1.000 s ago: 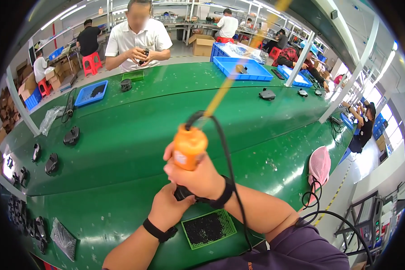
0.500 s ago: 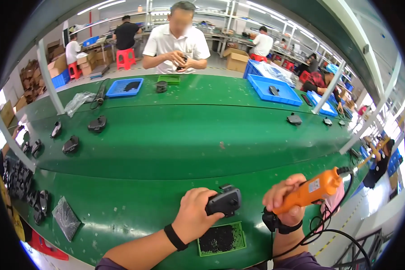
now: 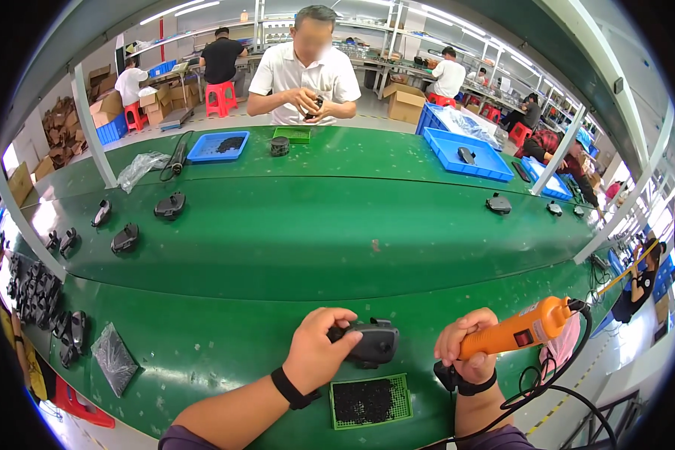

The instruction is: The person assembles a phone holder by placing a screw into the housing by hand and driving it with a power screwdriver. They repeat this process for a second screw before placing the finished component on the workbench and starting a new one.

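My left hand [image 3: 321,352] grips a black plastic housing [image 3: 373,341] just above the near edge of the green bench. My right hand [image 3: 469,352] is closed around an orange electric screwdriver [image 3: 519,335], which lies tilted with its cabled end up and to the right; a black cable [image 3: 555,390] loops down from it. Its tip is hidden behind my fingers. Below and between both hands sits a small green tray [image 3: 370,401] filled with tiny black screws.
A green conveyor belt [image 3: 337,240] runs across the middle, carrying black housings [image 3: 170,204]. More black parts [image 3: 34,289] pile at the left, beside a plastic bag [image 3: 112,358]. Blue trays [image 3: 469,155] stand on the far side, where a person in a white shirt [image 3: 305,79] handles a part.
My right hand has swung the orange screwdriver from upright over the part down to the right side. My left hand still holds the black housing, now uncovered. The view has turned left.
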Available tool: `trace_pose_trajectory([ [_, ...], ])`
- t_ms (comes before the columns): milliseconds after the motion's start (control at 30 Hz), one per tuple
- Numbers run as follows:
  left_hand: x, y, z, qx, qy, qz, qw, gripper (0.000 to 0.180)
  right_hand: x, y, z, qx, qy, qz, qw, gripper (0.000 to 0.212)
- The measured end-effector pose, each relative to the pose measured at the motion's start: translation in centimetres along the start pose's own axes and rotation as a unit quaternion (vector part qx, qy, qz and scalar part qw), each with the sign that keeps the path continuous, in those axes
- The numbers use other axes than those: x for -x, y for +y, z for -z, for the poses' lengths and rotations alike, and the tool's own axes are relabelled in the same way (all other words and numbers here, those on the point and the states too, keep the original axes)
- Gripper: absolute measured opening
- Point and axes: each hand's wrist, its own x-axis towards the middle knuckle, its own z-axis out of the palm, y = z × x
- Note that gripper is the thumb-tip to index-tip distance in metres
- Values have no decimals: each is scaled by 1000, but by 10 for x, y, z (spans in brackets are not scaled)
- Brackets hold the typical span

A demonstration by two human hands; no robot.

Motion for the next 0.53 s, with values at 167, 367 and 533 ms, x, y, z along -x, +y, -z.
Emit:
trace_pose_trajectory([
  [167, -12, -25, 11, 52, 1, 46, 998, 28, 0, 1, -3, -7, 7, 29, 1000, 59],
  [367, -10, -14, 21, -131, -62, -88, 986, 45, 2, 3, 0, -1, 16, 49, 999, 57],
  [533, -11, -11, 24, -153, -198, -82, 965, 69, 2, 3, 2, 13, -1, 41, 999, 56],
])
